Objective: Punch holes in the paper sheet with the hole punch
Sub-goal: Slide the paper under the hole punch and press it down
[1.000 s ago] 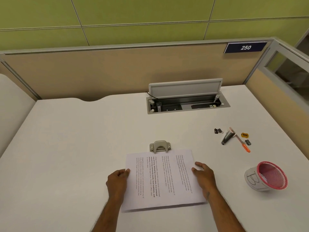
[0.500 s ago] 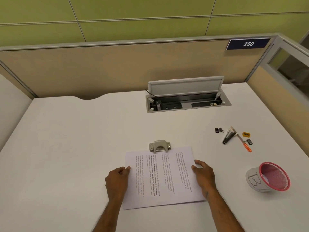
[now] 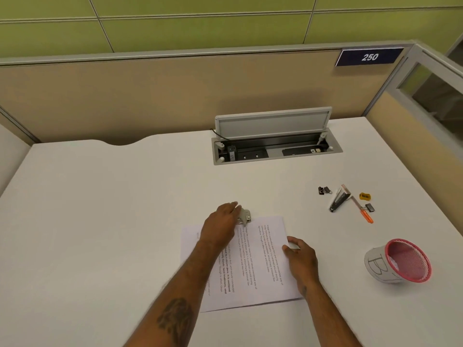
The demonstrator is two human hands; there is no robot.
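punch: small grey punch [image 3: 246, 214] on the white table [image 3: 125, 221], half hidden under a hand. Its long axis runs left-right.
paper: printed paper [image 3: 260, 266] lies flat on the near side of the punch, with its far edge at the punch's mouth, roughly mid-edge (can't see how deep it's in). The print lines run away from the punch, so I reckon a long edge is feeding in, parallel to the punch.
left grip: left grip [image 3: 221, 222] sits on top of the punch, coming in from its left. Fingers are laid fairly straight across the lever, not wrapped round it, and a bit blurry.
right grip: right grip [image 3: 300, 257] is near-right of the punch, fingers resting on the paper's right edge and pinning it. It's not clutching anything.
what matters: the punch is directly under the left grip, so the press goes straight down. The right one is farther off and only steadies the sheet.
progress: no holes visible yet, I'd say.
risk: the sheet skewing as the lever drops.
other stuff: stapler [image 3: 338, 200] and clips [image 3: 324, 190] well right of the punch; pink basket [image 3: 378, 264] further right and nearer.
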